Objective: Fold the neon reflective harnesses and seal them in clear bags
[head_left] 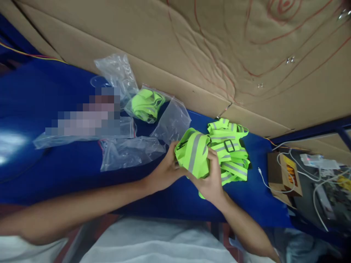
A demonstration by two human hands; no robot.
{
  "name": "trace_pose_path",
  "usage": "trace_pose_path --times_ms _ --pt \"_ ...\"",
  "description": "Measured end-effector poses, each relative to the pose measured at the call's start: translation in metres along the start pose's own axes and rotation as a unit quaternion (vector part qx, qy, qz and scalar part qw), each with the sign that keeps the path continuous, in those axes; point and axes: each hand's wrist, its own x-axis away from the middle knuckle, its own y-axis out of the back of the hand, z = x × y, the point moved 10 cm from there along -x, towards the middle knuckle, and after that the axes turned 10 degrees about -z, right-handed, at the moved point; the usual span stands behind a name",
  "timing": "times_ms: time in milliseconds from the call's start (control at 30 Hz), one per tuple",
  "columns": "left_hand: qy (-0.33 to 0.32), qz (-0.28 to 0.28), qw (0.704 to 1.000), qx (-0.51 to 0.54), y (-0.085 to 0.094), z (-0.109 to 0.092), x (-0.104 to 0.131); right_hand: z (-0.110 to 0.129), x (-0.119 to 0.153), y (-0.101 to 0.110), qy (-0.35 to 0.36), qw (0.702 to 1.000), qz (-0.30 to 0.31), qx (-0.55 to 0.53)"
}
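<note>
Between both hands I hold a rolled bundle of neon yellow-green reflective strap (193, 153) with a grey stripe, raised above the blue table. My left hand (167, 170) grips its left side, fingers partly hidden behind it. On the right side my right hand (211, 179) is wrapped round the same bundle. Just beyond my right hand lies a loose heap of matching straps (233, 160) with a black buckle (229, 145). Farther back, another rolled strap (148, 106) sits in a clear zip bag.
Clear plastic bags (131, 153) lie on the blue table (175, 197) to the left, one (172, 120) near the cardboard wall (153, 47). A pixelated patch covers something at left. An opened cardboard box (276, 175) and white cables stand at the right.
</note>
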Motion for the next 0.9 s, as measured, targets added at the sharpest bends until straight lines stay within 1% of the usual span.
trace_pose_path --times_ms 67,133,167,200,267,300,333,367,433,533,600,633,700,767,833,900 --pt "0.053 -0.011 0.998 0.046 0.004 0.006 -0.004 -0.010 -0.005 0.002 -0.046 0.998 -0.001 -0.051" --pt "0.110 -0.006 0.990 0.087 0.004 0.011 -0.005 -0.024 -0.008 0.003 -0.119 0.985 0.004 -0.126" --pt "0.137 0.005 0.985 0.106 0.003 0.013 -0.004 -0.033 -0.007 0.004 -0.172 0.970 -0.002 -0.170" --pt "0.159 0.017 0.980 0.122 0.001 0.014 -0.003 -0.043 -0.005 0.005 -0.230 0.950 -0.014 -0.212" --pt "0.178 0.041 0.973 0.141 -0.002 0.012 -0.001 -0.059 0.003 0.006 -0.328 0.902 -0.045 -0.276" --pt "0.179 0.055 0.971 0.150 -0.004 0.009 0.001 -0.063 0.006 0.004 -0.356 0.884 -0.055 -0.297" --pt "0.178 0.069 0.969 0.158 -0.007 0.008 0.003 -0.065 0.009 0.002 -0.367 0.875 -0.060 -0.309" --pt "0.180 0.083 0.966 0.167 -0.010 0.007 0.006 -0.065 0.011 0.001 -0.366 0.875 -0.070 -0.310" --pt "0.191 0.101 0.959 0.183 -0.015 0.008 0.012 -0.066 0.016 0.001 -0.351 0.885 -0.102 -0.288" --pt "0.209 0.094 0.952 0.205 -0.018 0.014 0.019 -0.070 0.027 0.003 -0.345 0.903 -0.148 -0.208" --pt "0.222 0.084 0.949 0.208 -0.018 0.019 0.021 -0.070 0.032 0.005 -0.352 0.905 -0.162 -0.175" --pt "0.231 0.082 0.947 0.207 -0.018 0.020 0.021 -0.069 0.033 0.005 -0.357 0.903 -0.164 -0.174" --pt "0.252 0.085 0.944 0.198 -0.017 0.023 0.020 -0.065 0.030 0.002 -0.367 0.895 -0.147 -0.204" --pt "0.266 0.103 0.939 0.191 -0.017 0.023 0.020 -0.062 0.024 -0.007 -0.385 0.883 -0.107 -0.246" --pt "0.269 0.126 0.935 0.194 -0.018 0.021 0.022 -0.063 0.021 -0.017 -0.423 0.861 -0.069 -0.275" --pt "0.270 0.144 0.929 0.206 -0.019 0.019 0.024 -0.066 0.019 -0.018 -0.457 0.838 -0.063 -0.292"
